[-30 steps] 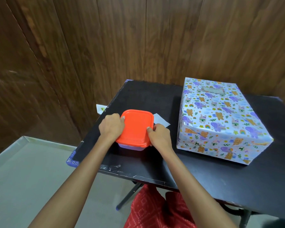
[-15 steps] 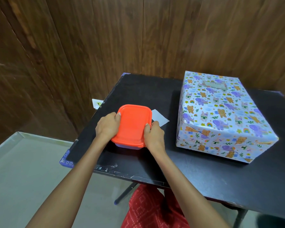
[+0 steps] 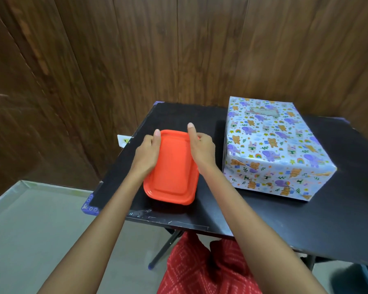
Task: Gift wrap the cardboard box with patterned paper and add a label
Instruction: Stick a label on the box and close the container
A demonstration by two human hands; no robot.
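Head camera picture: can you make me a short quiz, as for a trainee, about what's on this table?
1. True or false: the wrapped box lies left of the orange lid.
2. The left hand and right hand both hold: A) the orange lid, B) the wrapped box, C) scissors?
3. Fill in: the label sits on the box's ___ face.
Key: 1 false; 2 A; 3 top.

Nothing is reading clearly here. A pale label (image 3: 264,112) is sitting on top of the wrapped box (image 3: 274,149) near its far edge, perhaps carrying one printed line, too blurred to make out
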